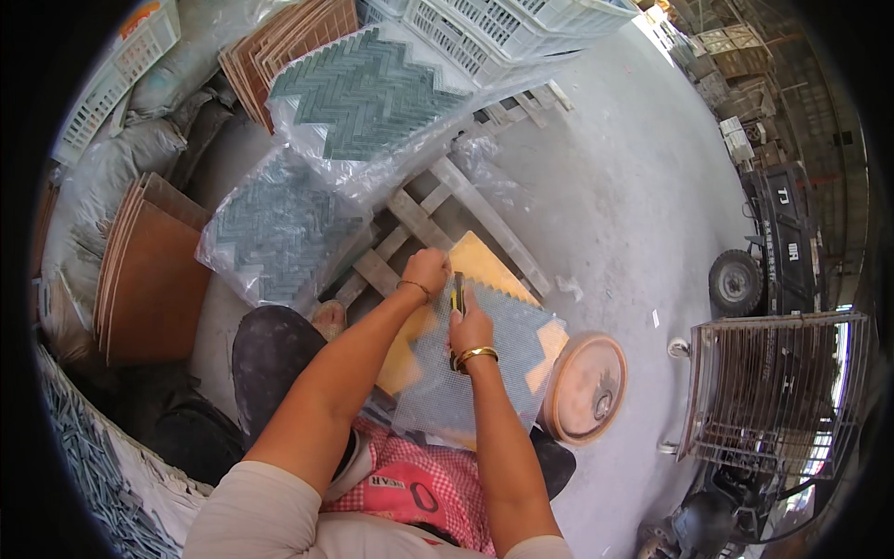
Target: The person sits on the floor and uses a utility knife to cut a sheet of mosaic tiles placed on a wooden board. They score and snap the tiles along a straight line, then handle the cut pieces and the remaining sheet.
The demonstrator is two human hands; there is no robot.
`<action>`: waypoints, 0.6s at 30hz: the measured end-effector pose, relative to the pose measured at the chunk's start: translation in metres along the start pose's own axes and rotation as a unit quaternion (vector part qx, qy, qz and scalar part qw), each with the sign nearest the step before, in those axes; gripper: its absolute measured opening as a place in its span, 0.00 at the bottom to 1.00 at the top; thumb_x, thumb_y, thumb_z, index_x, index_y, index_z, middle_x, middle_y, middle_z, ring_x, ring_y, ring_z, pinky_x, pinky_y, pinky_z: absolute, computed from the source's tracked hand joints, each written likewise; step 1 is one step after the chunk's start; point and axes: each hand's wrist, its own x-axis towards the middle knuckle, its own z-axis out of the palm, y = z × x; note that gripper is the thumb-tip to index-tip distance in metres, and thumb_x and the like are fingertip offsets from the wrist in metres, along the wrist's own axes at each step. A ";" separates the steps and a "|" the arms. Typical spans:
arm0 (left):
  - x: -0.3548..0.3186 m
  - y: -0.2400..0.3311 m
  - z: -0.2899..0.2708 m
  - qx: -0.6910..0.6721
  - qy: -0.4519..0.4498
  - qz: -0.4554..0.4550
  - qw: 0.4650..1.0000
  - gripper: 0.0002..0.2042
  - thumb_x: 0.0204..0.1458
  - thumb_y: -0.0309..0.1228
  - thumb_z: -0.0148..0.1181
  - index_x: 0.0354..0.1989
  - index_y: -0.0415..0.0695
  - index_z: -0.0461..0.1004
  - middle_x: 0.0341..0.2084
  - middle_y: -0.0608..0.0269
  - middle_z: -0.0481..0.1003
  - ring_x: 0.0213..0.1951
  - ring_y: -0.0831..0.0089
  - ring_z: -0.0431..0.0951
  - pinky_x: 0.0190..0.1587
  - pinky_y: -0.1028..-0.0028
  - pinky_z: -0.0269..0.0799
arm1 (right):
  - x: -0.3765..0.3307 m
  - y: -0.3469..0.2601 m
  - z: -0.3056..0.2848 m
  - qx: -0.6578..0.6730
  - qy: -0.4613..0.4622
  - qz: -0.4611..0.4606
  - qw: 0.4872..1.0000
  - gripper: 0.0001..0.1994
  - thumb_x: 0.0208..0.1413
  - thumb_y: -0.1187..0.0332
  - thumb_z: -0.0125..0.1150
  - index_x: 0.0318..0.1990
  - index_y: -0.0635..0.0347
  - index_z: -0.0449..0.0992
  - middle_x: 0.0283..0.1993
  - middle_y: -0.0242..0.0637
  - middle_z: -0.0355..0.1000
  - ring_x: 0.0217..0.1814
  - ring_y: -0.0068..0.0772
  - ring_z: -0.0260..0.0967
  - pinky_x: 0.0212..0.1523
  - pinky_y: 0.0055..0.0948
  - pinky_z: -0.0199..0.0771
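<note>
Lying face down across the person's lap, the mesh-backed mosaic sheet (470,359) occupies the near centre of the scene, its pale grid backing uppermost. A yellow-orange board (484,261) sits beneath the sheet and projects beyond it at the far edge and at the right and left sides.

Right hand (470,326): the grip is closed around a utility knife (458,291) with a yellow and black body, held at the far edge of the sheet. A gold bangle (475,354) sits on this wrist.

Left hand (426,270): the fingers are curled in a closed grip at the far left corner of the board; whether they clamp the board edge, the mesh or both cannot be determined. A thin bracelet (413,287) sits on this wrist.

A red and white checked cloth (424,480) covers the lap below the sheet. Just right of the sheet, a round orange lid (587,387) lies on the concrete floor (615,186).

Farther out, a wooden pallet (438,214) lies on the floor beyond the hands. Two plastic-wrapped sheets of green herringbone mosaic rest on it: one (275,233) to the left, one (368,93) farther away. A stack of brown boards (154,270) stands at the left. White plastic crates (503,28) sit at the far edge. A metal wire cage (773,387) and a vehicle wheel (736,279) stand at the right
</note>
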 end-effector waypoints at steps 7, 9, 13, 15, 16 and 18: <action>-0.001 -0.016 0.000 -0.055 -0.021 -0.007 0.998 0.02 0.35 0.26 0.52 0.18 0.43 0.72 0.19 0.54 0.72 0.26 0.57 0.73 0.30 0.67 0.68 | -0.023 -0.029 -0.002 0.086 -0.042 0.081 0.992 0.26 0.49 0.75 0.43 0.58 0.59 0.50 0.20 0.42 0.68 0.13 0.27 0.66 0.15 0.26 0.68; 0.003 -0.021 0.000 -0.080 -0.034 -0.008 0.996 0.02 0.34 0.26 0.53 0.19 0.43 0.72 0.19 0.55 0.72 0.26 0.59 0.73 0.30 0.69 0.68 | -0.019 -0.031 -0.004 0.090 -0.039 0.073 0.993 0.26 0.48 0.75 0.43 0.58 0.59 0.50 0.20 0.41 0.68 0.13 0.27 0.66 0.15 0.26 0.68; 0.004 -0.021 -0.002 -0.103 -0.050 0.005 0.993 0.04 0.34 0.25 0.54 0.20 0.41 0.73 0.17 0.56 0.72 0.23 0.64 0.73 0.28 0.72 0.67 | -0.025 -0.026 0.006 0.108 -0.040 0.061 0.991 0.25 0.49 0.75 0.43 0.58 0.59 0.50 0.19 0.40 0.67 0.13 0.27 0.66 0.15 0.25 0.67; 0.006 -0.026 -0.002 -0.113 -0.056 0.012 0.992 0.04 0.33 0.25 0.54 0.19 0.41 0.73 0.16 0.56 0.72 0.21 0.66 0.73 0.27 0.73 0.67 | -0.031 -0.025 0.006 0.114 -0.057 0.056 0.990 0.25 0.49 0.75 0.43 0.58 0.59 0.50 0.20 0.40 0.67 0.13 0.27 0.66 0.15 0.25 0.67; 0.006 -0.027 -0.002 -0.118 -0.057 0.013 0.991 0.04 0.33 0.25 0.54 0.19 0.41 0.73 0.16 0.56 0.72 0.21 0.66 0.73 0.27 0.73 0.67 | -0.032 -0.026 0.006 0.127 -0.059 0.064 0.988 0.25 0.49 0.75 0.43 0.57 0.59 0.51 0.19 0.40 0.67 0.13 0.27 0.66 0.15 0.25 0.67; 0.006 -0.028 0.000 -0.121 -0.061 0.018 0.991 0.04 0.33 0.25 0.54 0.19 0.41 0.73 0.16 0.56 0.72 0.21 0.66 0.73 0.27 0.73 0.67 | -0.032 -0.029 0.006 0.138 -0.057 0.067 0.986 0.25 0.49 0.75 0.43 0.58 0.58 0.51 0.19 0.39 0.67 0.13 0.27 0.66 0.15 0.25 0.67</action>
